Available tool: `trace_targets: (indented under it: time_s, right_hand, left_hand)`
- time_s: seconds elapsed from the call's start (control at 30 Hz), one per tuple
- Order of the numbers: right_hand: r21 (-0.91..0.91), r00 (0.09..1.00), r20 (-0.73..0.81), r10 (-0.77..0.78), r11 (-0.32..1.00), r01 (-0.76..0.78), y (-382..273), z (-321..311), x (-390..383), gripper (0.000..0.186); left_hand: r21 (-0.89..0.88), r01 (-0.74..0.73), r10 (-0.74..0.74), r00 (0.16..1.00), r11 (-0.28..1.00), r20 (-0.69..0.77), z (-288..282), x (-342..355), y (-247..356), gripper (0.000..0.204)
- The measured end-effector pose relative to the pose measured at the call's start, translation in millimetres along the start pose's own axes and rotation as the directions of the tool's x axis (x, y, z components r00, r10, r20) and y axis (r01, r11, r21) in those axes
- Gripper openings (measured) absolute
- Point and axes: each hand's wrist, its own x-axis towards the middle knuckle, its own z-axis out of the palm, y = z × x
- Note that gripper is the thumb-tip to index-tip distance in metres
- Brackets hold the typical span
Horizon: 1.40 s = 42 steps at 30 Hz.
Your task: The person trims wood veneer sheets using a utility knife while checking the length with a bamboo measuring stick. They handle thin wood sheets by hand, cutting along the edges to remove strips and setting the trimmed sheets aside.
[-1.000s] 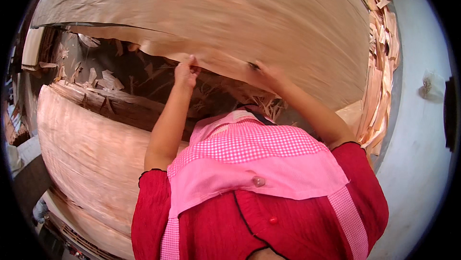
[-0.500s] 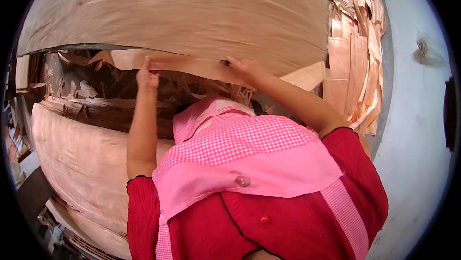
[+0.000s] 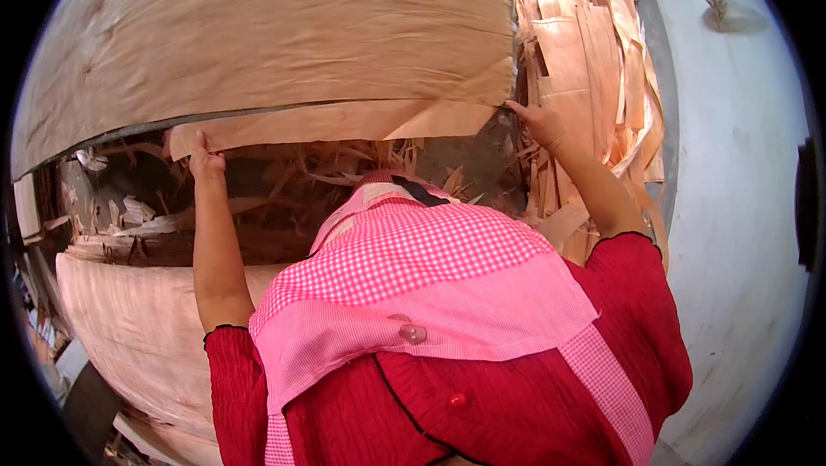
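Observation:
A long, pale veneer strip point(image 3: 335, 119) lies stretched along the near edge of a large wrinkled veneer sheet point(image 3: 267, 27). My left hand point(image 3: 205, 154) pinches the strip near its left end, thumb upward. My right hand point(image 3: 532, 122) is at the strip's right end, fingers closed on its corner beside the sheet's edge. Below the strip, a dark gap point(image 3: 155, 186) holds torn scraps and shavings. My pink gingham apron point(image 3: 404, 259) fills the lower middle of the view.
A heaped pile of torn veneer strips point(image 3: 585, 70) runs along the right, beside a pale wall or panel point(image 3: 731, 234) with a small crumpled object point(image 3: 716, 6) near its top. Another veneer stack point(image 3: 120, 320) stands at the lower left, with clutter beyond it.
My hands have moved farther apart, the left leftward and the right to the sheet's corner. The strip has come away from under the sheet's edge and now stretches straighter between them.

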Motion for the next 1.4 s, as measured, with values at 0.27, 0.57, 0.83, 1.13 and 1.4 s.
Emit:
trace_targets:
  time_s: [0.27, 0.57, 0.83, 1.13, 1.4]
  right_hand:
    - [0.089, 0.774, -0.091, 0.626, 0.779, -0.620, 41.0, -24.9, -70.5, 0.044]
    - [0.824, 0.715, 0.476, 0.513, -0.545, -0.157, -50.7, -36.3, 46.5, 0.030]
    - [0.793, 0.724, 0.426, 0.543, -0.609, -0.009, -43.8, -26.7, 70.2, 0.019]
    - [0.939, 0.710, 0.230, 0.665, 0.040, -0.342, -22.4, 0.6, 36.5, 0.025]
    - [0.771, 0.756, 0.178, 0.630, 0.387, -0.505, -35.3, 6.1, 46.0, 0.038]
  left_hand:
    - [0.010, -0.034, 0.033, 0.995, 0.999, 0.096, -12.8, -25.2, -10.2, 0.029]
    - [0.151, -0.061, 0.000, 0.925, 0.987, 0.380, -73.4, -42.1, -24.3, 0.026]
    - [0.463, 0.051, 0.093, 0.955, 0.885, -0.283, -154.4, -54.9, -50.9, 0.027]
    - [0.846, -0.115, 0.668, 0.673, 0.520, -0.319, -174.7, -122.1, 66.7, 0.027]
    - [0.893, -0.355, 0.823, 0.392, -0.278, 0.412, -114.4, -50.1, -6.8, 0.049]
